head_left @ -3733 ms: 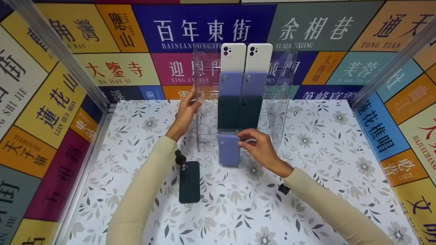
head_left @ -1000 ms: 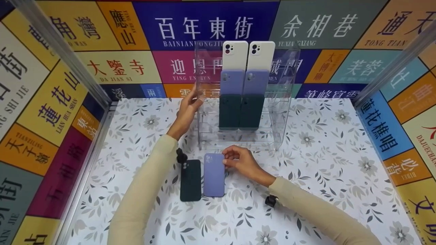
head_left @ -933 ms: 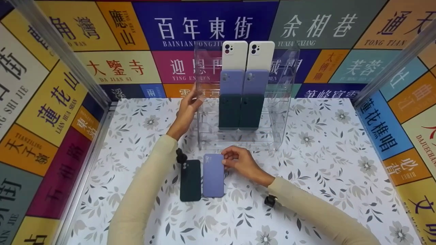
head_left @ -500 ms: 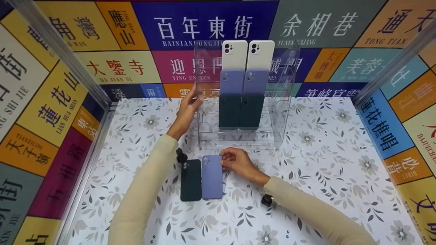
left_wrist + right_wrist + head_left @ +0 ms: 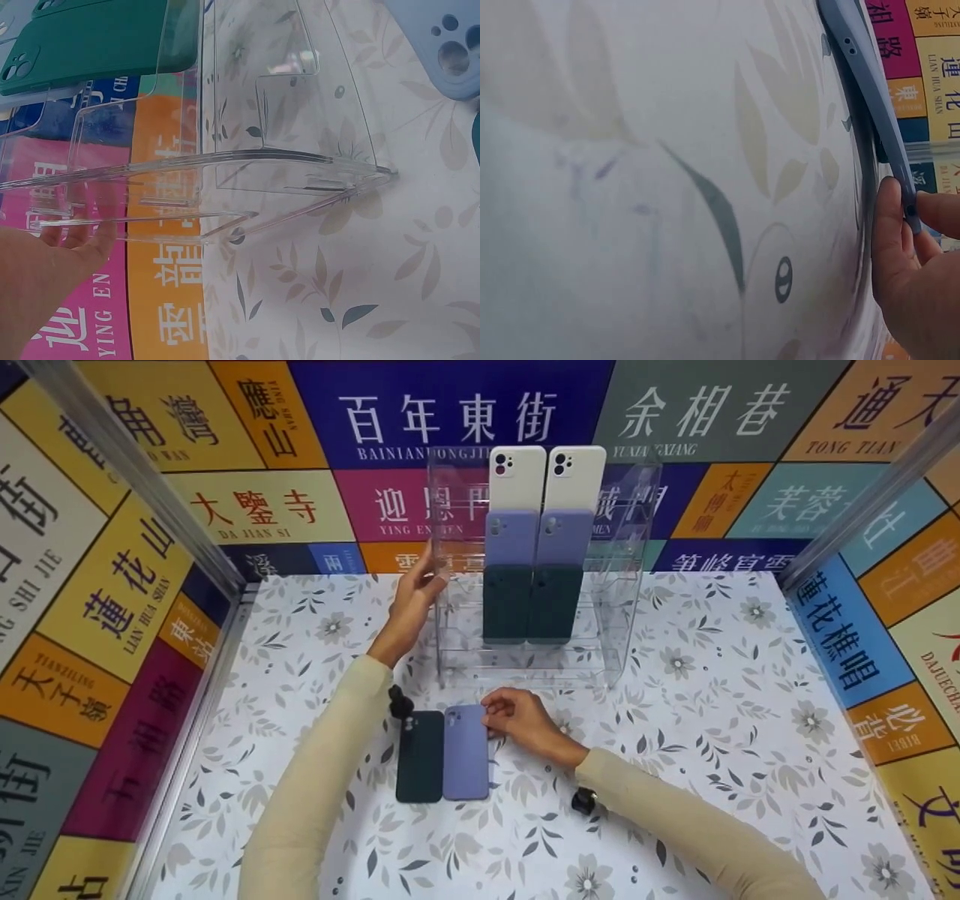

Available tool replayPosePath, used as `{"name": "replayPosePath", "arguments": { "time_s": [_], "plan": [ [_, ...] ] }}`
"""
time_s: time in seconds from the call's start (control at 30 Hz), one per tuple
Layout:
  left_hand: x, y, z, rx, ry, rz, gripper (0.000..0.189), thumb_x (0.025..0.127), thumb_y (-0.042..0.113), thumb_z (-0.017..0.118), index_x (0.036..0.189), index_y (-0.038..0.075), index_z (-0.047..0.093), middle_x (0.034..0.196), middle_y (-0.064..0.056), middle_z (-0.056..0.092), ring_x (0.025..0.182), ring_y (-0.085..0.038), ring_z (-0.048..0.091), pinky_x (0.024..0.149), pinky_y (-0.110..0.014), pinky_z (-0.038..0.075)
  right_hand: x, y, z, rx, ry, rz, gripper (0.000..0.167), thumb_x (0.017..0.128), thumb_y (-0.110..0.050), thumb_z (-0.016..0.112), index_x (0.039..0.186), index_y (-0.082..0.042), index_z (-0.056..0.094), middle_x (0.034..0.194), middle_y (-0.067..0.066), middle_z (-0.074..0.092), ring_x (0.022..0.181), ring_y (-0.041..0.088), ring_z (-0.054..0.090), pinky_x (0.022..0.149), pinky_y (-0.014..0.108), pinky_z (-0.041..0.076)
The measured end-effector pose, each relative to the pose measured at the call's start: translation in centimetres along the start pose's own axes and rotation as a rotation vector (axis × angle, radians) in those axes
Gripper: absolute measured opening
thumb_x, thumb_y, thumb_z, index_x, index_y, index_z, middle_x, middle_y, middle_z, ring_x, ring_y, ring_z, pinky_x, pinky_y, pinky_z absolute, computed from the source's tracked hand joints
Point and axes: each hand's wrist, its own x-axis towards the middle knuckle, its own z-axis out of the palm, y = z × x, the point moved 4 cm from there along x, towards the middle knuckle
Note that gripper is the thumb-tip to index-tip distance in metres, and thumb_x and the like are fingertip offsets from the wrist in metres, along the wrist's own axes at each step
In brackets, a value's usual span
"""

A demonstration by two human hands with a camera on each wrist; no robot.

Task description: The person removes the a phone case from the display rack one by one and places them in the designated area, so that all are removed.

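My right hand (image 5: 527, 724) pinches the upper right edge of a purple phone case (image 5: 466, 757), which lies flat on the table. In the right wrist view, that phone case (image 5: 862, 71) appears edge-on, caught between thumb and fingers of the hand (image 5: 919, 281). Directly left of it, side by side, lies a dark green phone case (image 5: 420, 761). My left hand (image 5: 407, 604) holds the left side panel of a clear acrylic display stand (image 5: 525, 661); in the left wrist view its fingers (image 5: 86, 232) lie partly behind the transparent panel.
On the stand's tiers stand two white phone cases (image 5: 517, 484), two purple phone cases (image 5: 511, 538) and two dark green phone cases (image 5: 506, 604). Floral paper (image 5: 690, 705) covers the table. Walls with colourful signs (image 5: 450, 416) enclose the back and sides.
The purple phone case has come from the stand's lower front down to the table, then slid left against the dark green one, my right hand with it. My left hand stays at the stand.
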Motion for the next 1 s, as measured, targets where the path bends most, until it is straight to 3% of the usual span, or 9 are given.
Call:
{"name": "replayPosePath", "arguments": {
  "time_s": [0.23,0.53,0.77,1.0],
  "plan": [
    [-0.02,0.05,-0.01,0.018,0.011,-0.011,0.07,0.114,0.024,0.057,0.177,0.024,0.025,0.163,-0.019,0.05,0.144,-0.033,0.054,0.124,-0.048,0.044,0.19,-0.08,0.23,-0.008,0.027,0.039,0.022,0.095,0.009,0.074,0.117,0.011,0.075,0.097,0.018,0.075,0.078,0.017,0.073,0.073,0.038,0.068],
    [0.02,-0.03,0.0,-0.019,0.013,0.002,0.068,0.114,0.02,0.057,0.176,0.022,0.027,0.165,-0.025,0.047,0.147,-0.042,0.051,0.125,-0.049,0.042,0.3,-0.41,0.54,-0.057,0.052,0.054,0.021,0.093,0.009,0.074,0.114,0.009,0.076,0.094,0.015,0.075,0.076,0.019,0.073,0.071,0.038,0.068],
    [-0.11,-0.06,0.04,-0.025,0.011,0.001,0.069,0.114,0.026,0.058,0.176,0.023,0.028,0.161,-0.018,0.051,0.145,-0.038,0.053,0.126,-0.054,0.04,0.28,-0.52,0.51,-0.123,0.06,0.021,0.019,0.093,0.009,0.076,0.111,0.009,0.076,0.092,0.015,0.076,0.075,0.025,0.076,0.068,0.037,0.067],
    [-0.11,0.06,0.03,-0.02,0.02,0.0,0.069,0.114,0.023,0.058,0.176,0.023,0.028,0.159,-0.019,0.052,0.146,-0.039,0.052,0.125,-0.051,0.042,0.25,-0.43,-0.28,-0.203,0.063,-0.042,0.015,0.094,0.006,0.078,0.108,0.009,0.077,0.092,0.016,0.079,0.074,0.018,0.074,0.067,0.027,0.062]
  ]
}}
